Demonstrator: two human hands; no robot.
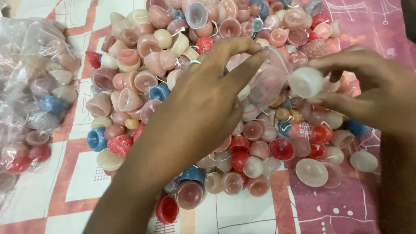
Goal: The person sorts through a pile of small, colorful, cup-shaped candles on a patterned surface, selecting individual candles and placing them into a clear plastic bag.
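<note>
Your left hand point(203, 104), frame centre, pinches the mouth of a small clear plastic zip bag point(264, 80) with a red seal line. Your right hand point(368, 89), at right, grips a white cup-shaped wax candle point(305, 81) at that opening. Filled clear bags point(34, 86) lie at far left. A heap of pink, red, blue and white wax candles point(147, 69) covers the patterned pink cloth point(65, 182) beneath.

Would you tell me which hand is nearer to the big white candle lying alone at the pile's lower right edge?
The right hand. It is above the white candle, up and to its right, holding another white candle. The left hand is farther off, across the pile.
</note>
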